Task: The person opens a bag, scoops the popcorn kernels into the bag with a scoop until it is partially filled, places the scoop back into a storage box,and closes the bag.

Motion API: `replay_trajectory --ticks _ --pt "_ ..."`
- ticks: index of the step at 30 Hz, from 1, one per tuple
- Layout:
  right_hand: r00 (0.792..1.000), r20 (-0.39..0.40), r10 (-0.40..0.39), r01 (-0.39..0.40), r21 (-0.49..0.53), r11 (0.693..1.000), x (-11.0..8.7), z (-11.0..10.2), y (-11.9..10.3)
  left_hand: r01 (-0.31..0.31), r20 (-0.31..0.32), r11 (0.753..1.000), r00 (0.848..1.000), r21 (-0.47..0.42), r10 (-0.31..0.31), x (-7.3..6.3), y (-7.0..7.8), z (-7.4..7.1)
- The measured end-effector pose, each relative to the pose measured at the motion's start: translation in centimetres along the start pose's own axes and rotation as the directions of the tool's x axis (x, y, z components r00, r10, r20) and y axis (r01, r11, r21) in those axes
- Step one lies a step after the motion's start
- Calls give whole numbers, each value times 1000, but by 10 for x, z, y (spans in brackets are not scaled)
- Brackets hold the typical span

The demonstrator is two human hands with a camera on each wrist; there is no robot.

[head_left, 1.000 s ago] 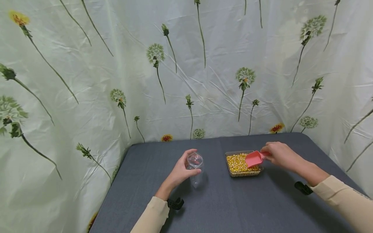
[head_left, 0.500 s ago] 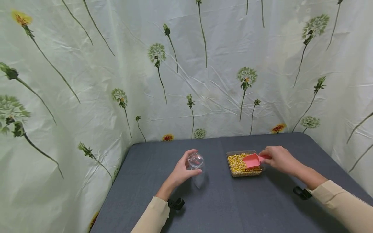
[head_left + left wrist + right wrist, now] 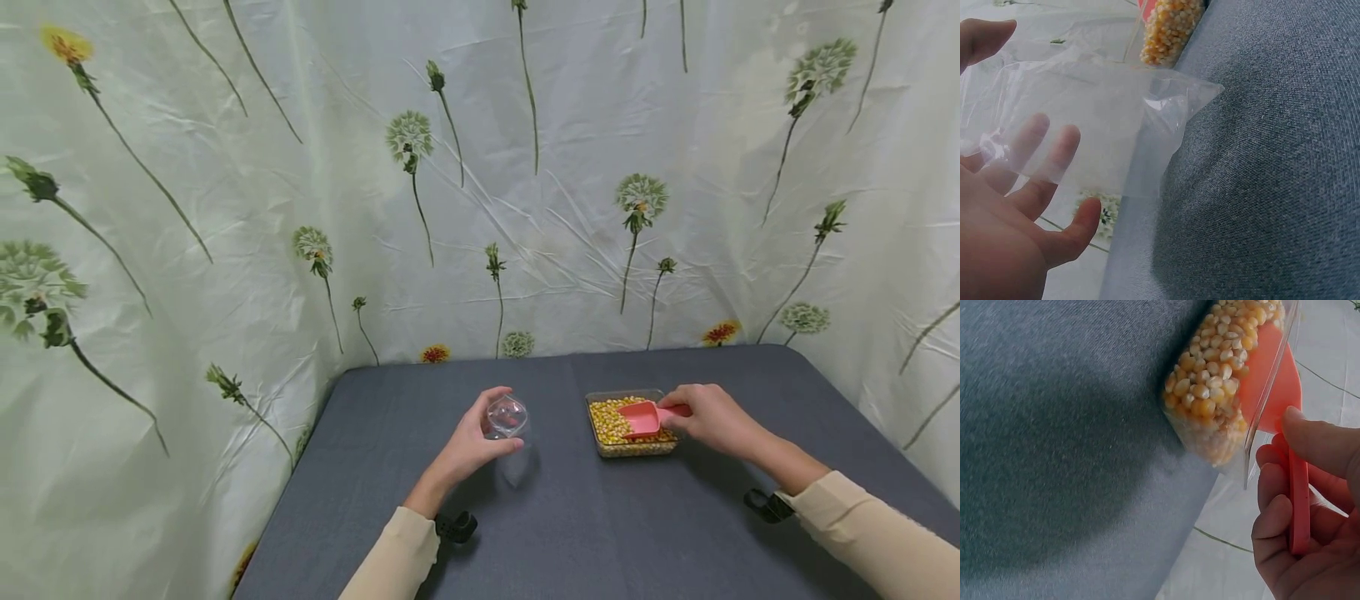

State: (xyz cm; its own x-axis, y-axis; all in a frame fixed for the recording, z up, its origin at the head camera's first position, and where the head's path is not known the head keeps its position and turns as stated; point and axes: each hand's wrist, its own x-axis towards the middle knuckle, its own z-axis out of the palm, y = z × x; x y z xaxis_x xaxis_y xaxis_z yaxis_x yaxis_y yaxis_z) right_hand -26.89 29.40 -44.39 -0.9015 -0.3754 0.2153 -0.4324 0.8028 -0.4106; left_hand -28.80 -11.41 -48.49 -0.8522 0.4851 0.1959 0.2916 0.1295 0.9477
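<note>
My left hand (image 3: pixel 467 454) holds a clear plastic bag (image 3: pixel 1110 125) upright by its mouth, thumb and fingers spread around the opening. The bag's opening (image 3: pixel 507 417) faces up, and its lower end hangs close over the table. In my right hand (image 3: pixel 716 423) is a pink scoop (image 3: pixel 640 418), its handle (image 3: pixel 1299 506) gripped between thumb and curled fingers. The scoop's blade dips into yellow corn kernels (image 3: pixel 606 423). They fill much of a clear rectangular container (image 3: pixel 636 449) standing to the right of the bag. Part of the blade is hidden by kernels.
A dark grey cloth covers the table (image 3: pixel 570 533). Behind it and to the sides hangs a pale curtain (image 3: pixel 450 208) printed with dandelions. A black strap (image 3: pixel 457 527) sits at the left wrist, another black strap (image 3: pixel 767 506) at the right.
My right hand has moved slightly left and lower, taking the scoop deeper into the corn. The left hand keeps its hold on the bag. The head view has shifted a little.
</note>
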Motion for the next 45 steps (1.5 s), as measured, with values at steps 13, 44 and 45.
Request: replay_trajectory --ticks 13,44,45 --pt "996 77 49 -56 92 994 9 8 -8 24 -9 1000 1000 4 -24 -1 -6 3" --pt "908 348 232 -394 523 756 -2 -5 -7 47 13 985 999 -167 -45 1 -10 9" --pt "905 354 234 -400 529 749 -2 -6 -6 47 14 985 999 -168 -45 1 -10 9"
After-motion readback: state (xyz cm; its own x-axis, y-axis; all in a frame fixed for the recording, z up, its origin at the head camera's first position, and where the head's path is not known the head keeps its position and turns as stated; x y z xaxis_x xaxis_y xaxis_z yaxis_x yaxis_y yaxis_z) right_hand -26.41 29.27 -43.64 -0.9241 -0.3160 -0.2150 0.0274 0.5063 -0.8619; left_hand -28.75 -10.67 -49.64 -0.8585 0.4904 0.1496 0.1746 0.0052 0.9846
